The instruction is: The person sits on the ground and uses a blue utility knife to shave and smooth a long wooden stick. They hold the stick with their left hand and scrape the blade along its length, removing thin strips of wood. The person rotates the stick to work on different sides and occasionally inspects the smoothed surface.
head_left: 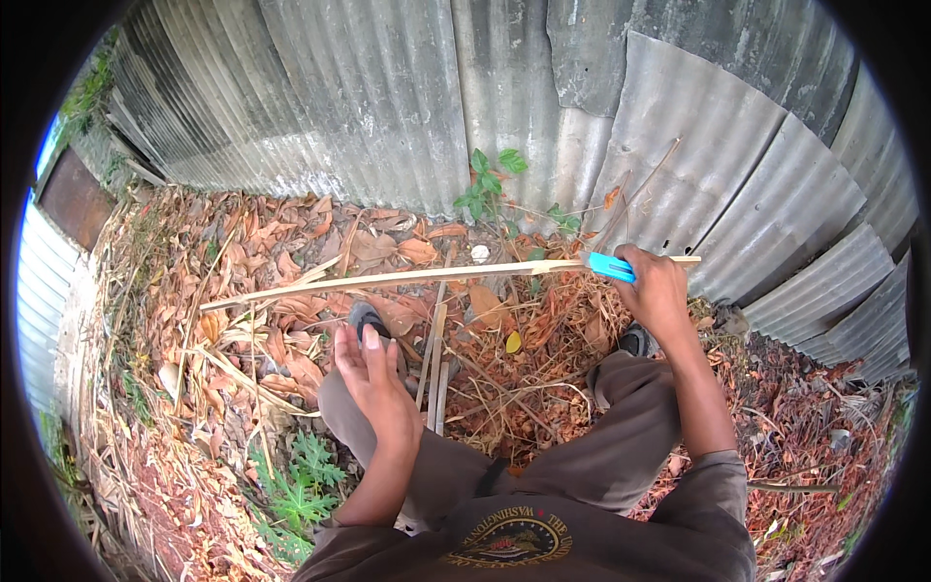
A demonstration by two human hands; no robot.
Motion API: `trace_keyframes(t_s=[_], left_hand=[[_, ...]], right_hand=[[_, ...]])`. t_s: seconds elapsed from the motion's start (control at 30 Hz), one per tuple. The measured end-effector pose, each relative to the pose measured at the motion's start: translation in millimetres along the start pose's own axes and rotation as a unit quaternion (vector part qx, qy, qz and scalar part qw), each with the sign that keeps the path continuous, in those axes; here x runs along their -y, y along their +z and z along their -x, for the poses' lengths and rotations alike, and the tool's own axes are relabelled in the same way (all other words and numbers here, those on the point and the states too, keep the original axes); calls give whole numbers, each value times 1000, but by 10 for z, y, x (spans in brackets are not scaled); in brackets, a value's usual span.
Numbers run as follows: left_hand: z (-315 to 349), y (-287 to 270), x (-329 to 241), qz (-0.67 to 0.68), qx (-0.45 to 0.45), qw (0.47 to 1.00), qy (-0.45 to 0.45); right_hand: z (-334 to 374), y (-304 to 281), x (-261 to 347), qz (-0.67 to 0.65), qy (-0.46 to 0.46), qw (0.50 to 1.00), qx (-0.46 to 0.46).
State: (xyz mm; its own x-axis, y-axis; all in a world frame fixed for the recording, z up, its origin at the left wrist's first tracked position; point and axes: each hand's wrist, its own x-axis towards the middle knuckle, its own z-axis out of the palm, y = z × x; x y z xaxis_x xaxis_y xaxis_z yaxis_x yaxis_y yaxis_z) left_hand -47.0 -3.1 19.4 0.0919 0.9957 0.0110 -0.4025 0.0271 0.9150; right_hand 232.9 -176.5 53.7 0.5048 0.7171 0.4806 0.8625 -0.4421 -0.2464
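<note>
My right hand is closed around a blue utility knife, its front end pointing left against a long pale strip of split bamboo or wood. The strip runs nearly level across the view, and its right end sticks out beyond my right hand. Whether those fingers also grip the strip is hidden. A frayed, peeled spot shows on the strip left of the knife. My left hand is open, fingers stretched out, above my left knee and below the strip, apart from it.
Grey corrugated metal sheets form a wall ahead. Dry leaves and reddish shavings cover the ground. Several pale strips lie between my feet. A small green plant grows by the wall, and a leafy weed at lower left.
</note>
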Motion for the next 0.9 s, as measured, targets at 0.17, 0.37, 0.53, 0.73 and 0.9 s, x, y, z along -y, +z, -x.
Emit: trace_keyframes(t_s=[0.17, 0.37, 0.53, 0.73, 0.9], left_hand=[[267, 69, -699, -439, 347, 683, 470], [-155, 490, -418, -499, 547, 632, 229], [-239, 212, 273, -335, 583, 739, -50], [-144, 621, 136, -103, 481, 781, -386], [-50, 967, 239, -94, 463, 785, -401]], right_hand=[[-62, -56, 23, 1, -131, 991, 27], [-267, -136, 251, -8, -215, 970, 114], [-303, 25, 219, -80, -228, 970, -42], [-179, 157, 34, -191, -2, 981, -44], [-114, 344, 86, -142, -7, 989, 31]])
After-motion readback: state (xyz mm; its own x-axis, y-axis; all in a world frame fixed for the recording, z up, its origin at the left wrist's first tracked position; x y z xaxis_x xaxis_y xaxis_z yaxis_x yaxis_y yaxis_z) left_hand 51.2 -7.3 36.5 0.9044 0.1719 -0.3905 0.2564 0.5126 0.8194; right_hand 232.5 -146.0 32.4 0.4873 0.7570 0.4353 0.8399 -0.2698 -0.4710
